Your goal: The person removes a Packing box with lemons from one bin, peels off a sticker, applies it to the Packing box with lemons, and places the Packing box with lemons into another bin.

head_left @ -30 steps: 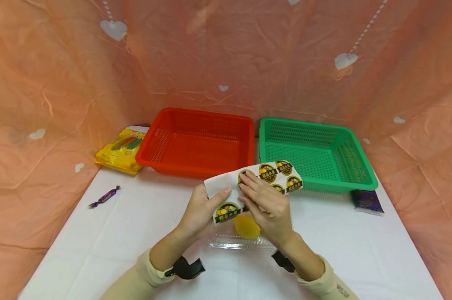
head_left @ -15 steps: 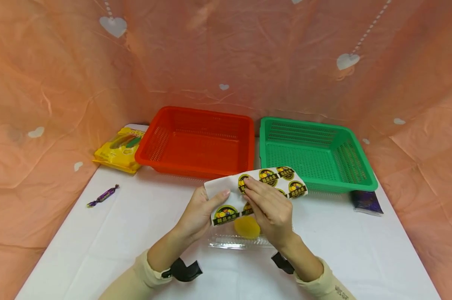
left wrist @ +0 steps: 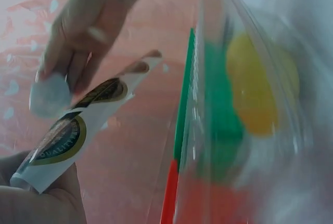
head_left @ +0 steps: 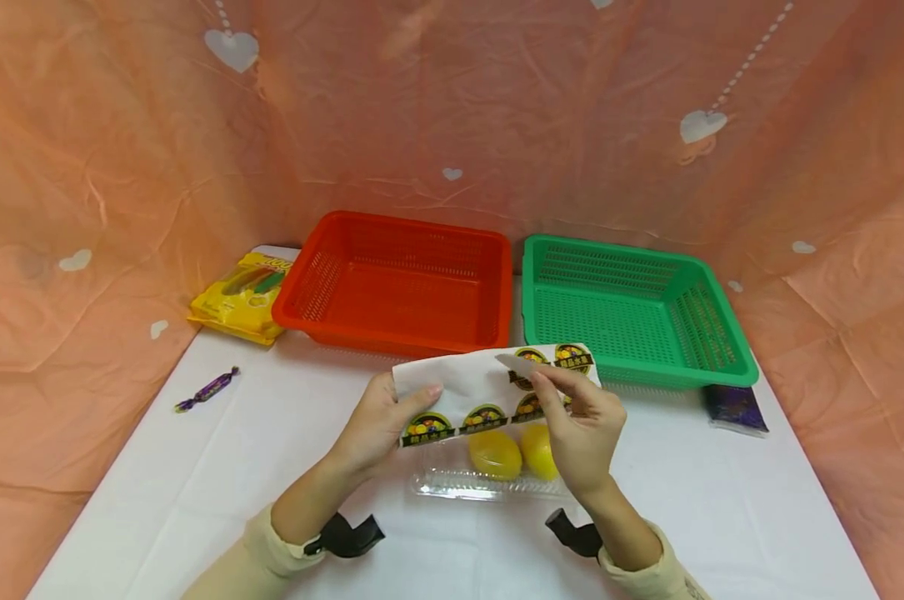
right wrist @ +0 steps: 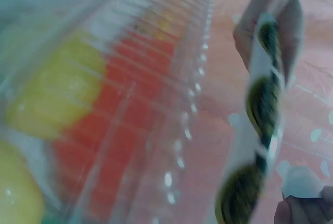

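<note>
My left hand (head_left: pixel 377 421) grips the left end of a white sheet of round fruit stickers (head_left: pixel 459 379), its thumb on the front face. A peeled sticker (head_left: pixel 517 364), pale back showing, is pinched between thumb and finger of my right hand (head_left: pixel 590 425), just over the sheet's right part. In the left wrist view the loose sticker (left wrist: pixel 49 98) looks apart from the sheet. Below the sheet sits a clear plastic box (head_left: pixel 452 483) with yellow fruits, likely lemons (head_left: pixel 495 455), inside. The sheet and right hand hide part of the box.
A red basket (head_left: pixel 392 325) and a green basket (head_left: pixel 639 367) stand side by side at the back. Left of them lies a yellow packet (head_left: pixel 237 308), with a purple wrapped candy (head_left: pixel 210 389) nearer. A dark purple packet (head_left: pixel 735 408) lies by the green basket.
My right hand has peeled a sticker off the sheet and moved right with it, leaving bare white backing. The left hand has shifted slightly left. A second yellow fruit has come into view.
</note>
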Motion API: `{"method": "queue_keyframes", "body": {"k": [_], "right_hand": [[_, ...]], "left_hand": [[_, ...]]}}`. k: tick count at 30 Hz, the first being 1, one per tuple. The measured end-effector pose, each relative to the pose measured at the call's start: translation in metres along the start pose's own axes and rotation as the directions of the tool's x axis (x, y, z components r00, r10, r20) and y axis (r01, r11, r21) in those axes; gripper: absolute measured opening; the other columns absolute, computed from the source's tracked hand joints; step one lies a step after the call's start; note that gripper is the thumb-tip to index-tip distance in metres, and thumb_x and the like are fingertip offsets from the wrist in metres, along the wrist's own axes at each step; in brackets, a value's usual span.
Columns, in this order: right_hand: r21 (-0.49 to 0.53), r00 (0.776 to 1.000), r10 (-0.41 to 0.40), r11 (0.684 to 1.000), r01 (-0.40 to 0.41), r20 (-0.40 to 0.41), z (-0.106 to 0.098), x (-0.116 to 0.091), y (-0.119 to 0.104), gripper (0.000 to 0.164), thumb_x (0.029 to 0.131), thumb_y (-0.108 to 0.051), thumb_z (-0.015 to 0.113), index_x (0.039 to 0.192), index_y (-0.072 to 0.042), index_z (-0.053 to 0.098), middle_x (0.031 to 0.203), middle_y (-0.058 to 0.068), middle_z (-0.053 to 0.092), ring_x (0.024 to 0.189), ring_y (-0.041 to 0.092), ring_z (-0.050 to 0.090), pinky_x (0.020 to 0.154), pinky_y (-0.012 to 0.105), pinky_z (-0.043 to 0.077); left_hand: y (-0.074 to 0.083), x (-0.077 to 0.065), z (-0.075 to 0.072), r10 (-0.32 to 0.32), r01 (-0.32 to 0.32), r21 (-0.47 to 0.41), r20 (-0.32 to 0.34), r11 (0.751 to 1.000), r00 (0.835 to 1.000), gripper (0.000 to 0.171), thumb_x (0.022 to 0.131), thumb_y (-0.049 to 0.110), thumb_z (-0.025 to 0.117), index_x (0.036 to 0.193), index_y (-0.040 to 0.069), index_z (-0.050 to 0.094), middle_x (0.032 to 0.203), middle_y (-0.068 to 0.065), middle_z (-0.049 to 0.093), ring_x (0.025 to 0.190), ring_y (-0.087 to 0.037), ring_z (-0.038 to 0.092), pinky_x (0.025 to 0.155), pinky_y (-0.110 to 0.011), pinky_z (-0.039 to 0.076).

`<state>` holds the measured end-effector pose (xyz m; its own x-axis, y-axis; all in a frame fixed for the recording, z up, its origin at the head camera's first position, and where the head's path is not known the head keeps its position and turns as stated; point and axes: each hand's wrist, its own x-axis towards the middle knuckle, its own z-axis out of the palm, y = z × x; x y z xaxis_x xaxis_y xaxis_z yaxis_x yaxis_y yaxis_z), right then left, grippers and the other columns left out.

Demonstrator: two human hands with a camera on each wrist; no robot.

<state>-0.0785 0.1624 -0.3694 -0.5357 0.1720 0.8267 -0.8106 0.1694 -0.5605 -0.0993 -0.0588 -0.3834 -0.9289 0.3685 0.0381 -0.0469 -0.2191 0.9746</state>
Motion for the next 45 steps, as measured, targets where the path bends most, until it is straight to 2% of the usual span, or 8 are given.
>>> {"method": "queue_keyframes", "body": {"k": [6, 12, 22, 27, 31, 33, 37, 45], "right_hand": [[0.048, 0.998, 0.016, 0.999, -0.014, -0.054, -0.012, 0.001, 0.002, 0.006, 0.085, 0.018, 0.064, 0.087, 0.024, 0.064, 0.091, 0.01, 0.074, 0.081, 0.013, 0.071, 0.075, 0.019, 0.056], [0.01, 0.996, 0.035, 0.999, -0.035, -0.077, -0.022, -0.002, 0.004, 0.005, 0.082, 0.023, 0.062, 0.086, 0.025, 0.064, 0.091, 0.008, 0.075, 0.085, 0.013, 0.072, 0.08, 0.023, 0.057], [-0.161, 0.993, -0.016, 0.987, -0.002, -0.113, -0.039, -0.01, 0.01, 0.009, 0.077, 0.022, 0.066, 0.084, 0.018, 0.07, 0.086, 0.011, 0.075, 0.079, 0.007, 0.07, 0.071, 0.016, 0.053], [-0.195, 0.991, -0.064, 0.98, 0.04, -0.119, -0.043, -0.012, 0.014, 0.007, 0.075, 0.021, 0.067, 0.082, 0.019, 0.069, 0.085, 0.009, 0.075, 0.081, 0.008, 0.071, 0.072, 0.016, 0.054], [-0.195, 0.991, -0.067, 0.98, 0.042, -0.12, -0.045, -0.015, 0.015, 0.005, 0.076, 0.019, 0.067, 0.081, 0.018, 0.069, 0.085, 0.008, 0.075, 0.084, 0.009, 0.072, 0.076, 0.018, 0.055], [-0.208, 0.99, -0.065, 0.977, 0.038, -0.124, -0.047, -0.016, 0.015, 0.005, 0.076, 0.018, 0.067, 0.081, 0.018, 0.069, 0.085, 0.007, 0.075, 0.083, 0.008, 0.072, 0.075, 0.016, 0.055], [-0.227, 0.989, -0.059, 0.973, 0.027, -0.135, -0.05, -0.017, 0.015, 0.006, 0.077, 0.016, 0.068, 0.082, 0.018, 0.069, 0.085, 0.006, 0.075, 0.082, 0.006, 0.071, 0.073, 0.014, 0.054], [-0.197, 0.989, -0.051, 0.98, 0.022, -0.142, -0.055, -0.02, 0.016, 0.006, 0.075, 0.021, 0.065, 0.081, 0.021, 0.067, 0.085, 0.01, 0.075, 0.083, 0.009, 0.072, 0.081, 0.021, 0.056]], "left_hand": [[0.004, -0.004, -0.029, 0.111, -0.104, 0.104, -0.071, 0.989, 0.991, 0.027, 0.092, -0.005, 0.065, 0.115, -0.019, 0.06, 0.101, -0.003, 0.073, 0.089, -0.014, 0.07, 0.078, -0.03, 0.059], [0.01, -0.011, -0.058, 0.244, -0.221, 0.147, -0.165, 0.964, 0.956, 0.037, 0.086, -0.009, 0.071, 0.121, -0.011, 0.058, 0.104, -0.003, 0.072, 0.09, -0.016, 0.07, 0.076, -0.031, 0.06], [0.025, -0.035, -0.118, 0.323, -0.327, 0.038, -0.305, 0.944, 0.896, 0.056, 0.085, -0.026, 0.058, 0.134, 0.001, 0.05, 0.107, -0.006, 0.069, 0.086, -0.013, 0.069, 0.069, -0.025, 0.059], [0.025, -0.05, -0.16, 0.266, -0.265, 0.048, -0.32, 0.963, 0.909, 0.05, 0.089, -0.021, 0.058, 0.131, 0.006, 0.058, 0.096, -0.001, 0.07, 0.093, -0.006, 0.066, 0.078, -0.019, 0.056], [0.016, -0.057, -0.193, 0.164, -0.113, 0.165, -0.333, 0.98, 0.929, 0.045, 0.092, -0.011, 0.062, 0.132, 0.01, 0.06, 0.131, -0.006, 0.053, 0.146, -0.007, 0.018, 0.121, -0.031, -0.002], [0.01, -0.056, -0.205, 0.121, -0.024, 0.283, -0.331, 0.959, 0.936, 0.043, 0.094, -0.002, 0.065, 0.136, 0.009, 0.058, 0.146, -0.013, 0.034, 0.149, -0.014, -0.01, 0.116, -0.042, -0.019], [-0.001, -0.049, -0.221, 0.029, 0.146, 0.506, -0.323, 0.85, 0.946, 0.048, 0.095, 0.017, 0.069, 0.139, 0.005, 0.052, 0.156, -0.025, 0.023, 0.15, -0.036, 0.001, 0.118, -0.059, -0.002], [-0.009, -0.023, -0.218, 0.043, 0.189, 0.673, -0.312, 0.715, 0.949, 0.057, 0.093, 0.017, 0.072, 0.138, -0.005, 0.046, 0.148, -0.036, 0.034, 0.135, -0.06, 0.027, 0.106, -0.074, 0.022]]}}
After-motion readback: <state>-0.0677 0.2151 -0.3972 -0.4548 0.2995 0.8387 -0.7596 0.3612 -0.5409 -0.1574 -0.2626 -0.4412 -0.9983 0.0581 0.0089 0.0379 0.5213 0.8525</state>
